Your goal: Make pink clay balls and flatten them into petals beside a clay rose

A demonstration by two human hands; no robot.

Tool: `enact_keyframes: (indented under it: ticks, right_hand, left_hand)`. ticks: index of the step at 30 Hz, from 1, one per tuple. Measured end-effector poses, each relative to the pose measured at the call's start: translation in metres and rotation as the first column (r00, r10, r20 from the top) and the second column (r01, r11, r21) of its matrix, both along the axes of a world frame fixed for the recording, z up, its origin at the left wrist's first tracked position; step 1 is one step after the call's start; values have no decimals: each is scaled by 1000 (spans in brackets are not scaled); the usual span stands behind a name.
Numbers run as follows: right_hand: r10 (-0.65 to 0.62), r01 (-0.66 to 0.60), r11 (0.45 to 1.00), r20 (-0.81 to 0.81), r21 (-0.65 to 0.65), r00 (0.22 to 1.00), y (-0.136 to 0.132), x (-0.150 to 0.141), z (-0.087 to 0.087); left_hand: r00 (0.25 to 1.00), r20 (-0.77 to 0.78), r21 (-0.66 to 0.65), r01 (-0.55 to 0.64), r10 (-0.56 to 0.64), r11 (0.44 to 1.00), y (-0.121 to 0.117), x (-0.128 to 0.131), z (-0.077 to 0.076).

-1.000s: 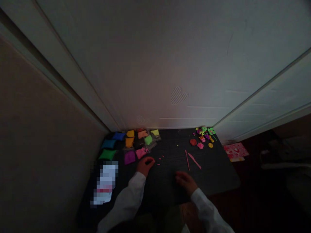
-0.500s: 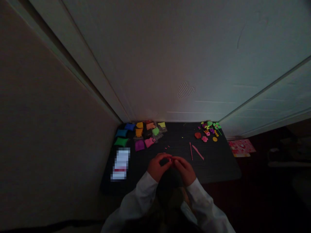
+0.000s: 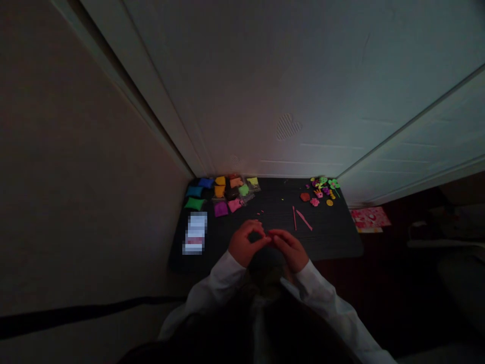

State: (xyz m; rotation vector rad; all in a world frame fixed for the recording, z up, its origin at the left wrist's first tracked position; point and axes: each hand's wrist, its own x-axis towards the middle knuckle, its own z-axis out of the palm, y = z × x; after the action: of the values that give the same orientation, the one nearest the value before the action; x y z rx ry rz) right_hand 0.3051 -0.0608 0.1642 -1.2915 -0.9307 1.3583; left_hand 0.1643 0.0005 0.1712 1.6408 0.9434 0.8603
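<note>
Both of the person's hands are together above the middle of the desk (image 3: 333,242), near its front edge. The thumb and curled forefinger of the left hand (image 3: 242,246) meet the fingertips of the right hand (image 3: 293,250). A second ago the hands stood apart, the left low beside the small pink bits (image 3: 262,211) and the right alone over the desk; half a second ago they had already met, and they remain so. In the inspector's judgement the work has passed from one-handed reaching to fine two-handed fingertip handling. What lies between the fingertips (a reddish-pink speck at most) is too dark and small to tell, so a firm grip cannot be confirmed.

The loose pink bits lie just beyond the left hand, towards the back edge; their exact number cannot be told. Behind them, towards the back left corner, the pink packet (image 3: 235,204) lies beside the purple packet (image 3: 221,209). Right of the middle, the pink stick (image 3: 294,218) and the pink blade-shaped tool (image 3: 304,220) lie untouched. The pink flower (image 3: 314,202) and the red lump (image 3: 305,197) rest near the back right corner, well apart from both hands
</note>
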Motion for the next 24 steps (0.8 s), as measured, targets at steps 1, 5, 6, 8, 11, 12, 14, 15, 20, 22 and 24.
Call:
enact_keyframes:
  ticks: [1,5,6,8,11,12,14,15,20,22,24]
  right_hand:
    - [-1,0,1000,5,13,1000,0,1,2]
    - [-6,4,998,34,62,999,1,5,16]
    - [-8,4,997,47,74,999,1,5,21]
    - [-8,1,995,79,97,997,1,6,32]
    - [-15,-1,991,120,136,993,2,7,48]
    - [-20,1,989,129,149,991,3,7,52]
    - [-30,5,985,139,174,990,4,9,59]
    - [-31,5,983,142,184,989,4,9,61]
    - [-38,1,975,166,220,985,8,14,68]
    - [-41,-1,974,178,229,983,10,15,70]
    - [-42,-5,972,191,236,981,12,17,72]
  left_hand:
    - [1000,22,-20,-6,6,1000,0,0,4]
    - [989,141,-193,-7,34,981,-4,4,15]
    - [981,183,-259,-12,61,966,-5,6,17]
    - [951,276,-405,-20,143,914,-7,10,21]
    - [876,397,-600,24,272,799,-9,15,27]
    - [852,427,-648,54,304,760,-9,16,29]
    - [804,473,-718,114,361,686,-8,17,33]
    - [780,491,-743,142,388,654,-8,18,35]
    - [687,551,-795,260,474,548,-7,17,44]
    - [665,566,-798,291,487,528,-6,17,47]
    - [648,578,-795,308,497,523,-6,17,50]
